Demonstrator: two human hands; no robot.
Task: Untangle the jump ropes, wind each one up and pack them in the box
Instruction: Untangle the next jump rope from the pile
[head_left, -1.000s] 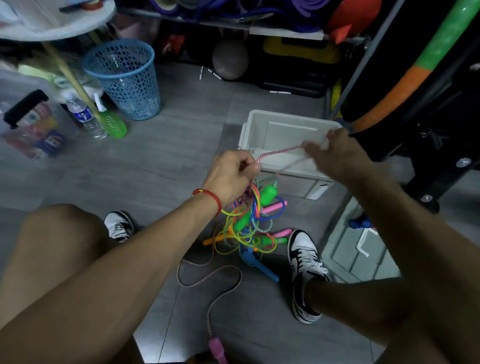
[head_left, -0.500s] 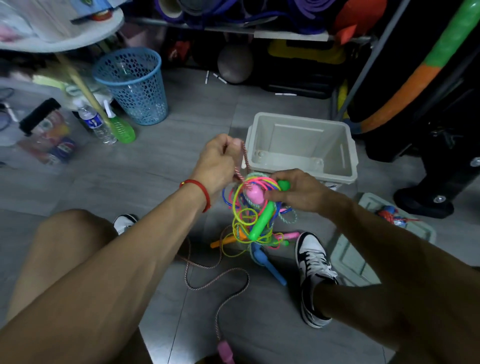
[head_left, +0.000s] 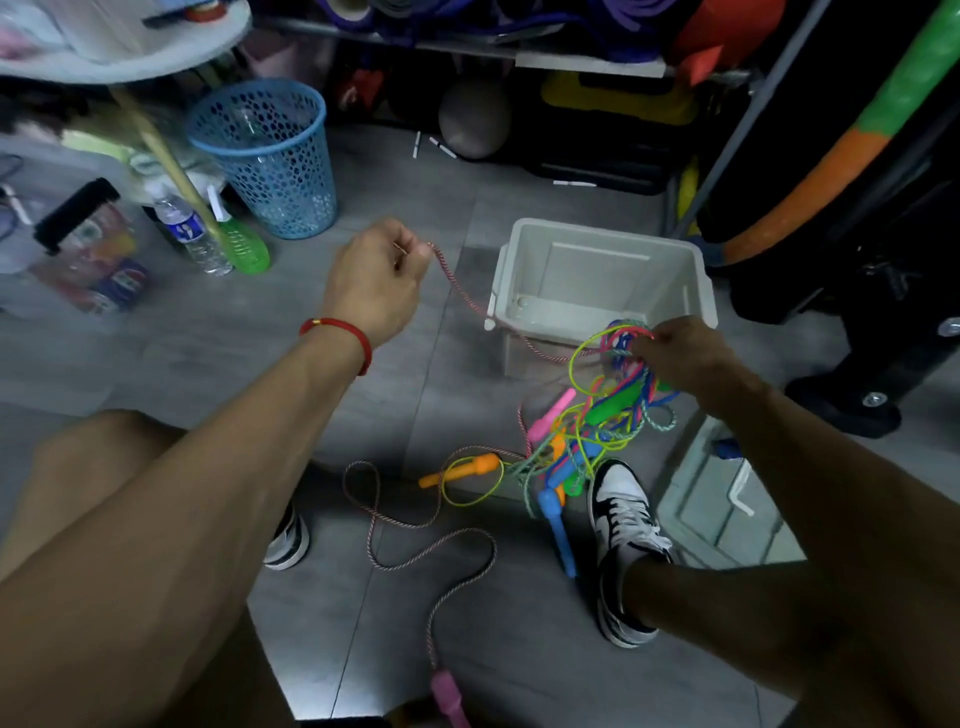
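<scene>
My left hand (head_left: 375, 283) pinches a red-and-white braided jump rope (head_left: 457, 291) and holds it up left of the box. That rope runs right into a tangle of coloured jump ropes (head_left: 597, 421), gripped at its top by my right hand (head_left: 685, 353). The tangle hangs down to the floor, with green, pink, orange and blue handles in it. More of the braided rope loops over the floor (head_left: 415, 530) to a pink handle (head_left: 449, 696) near me. The white plastic box (head_left: 696, 280) stands open behind the tangle.
The box lid (head_left: 696, 499) lies on the floor at right, beside my right shoe (head_left: 621, 525). A blue mesh basket (head_left: 270, 156), bottles (head_left: 189, 228) and a clear tub stand at left. Shelves with gear and a ball (head_left: 475, 117) line the back; dark equipment stands at right.
My left hand has pulled the braided rope up and to the left. My right hand has carried the tangle to the right, so the two hands are now far apart.
</scene>
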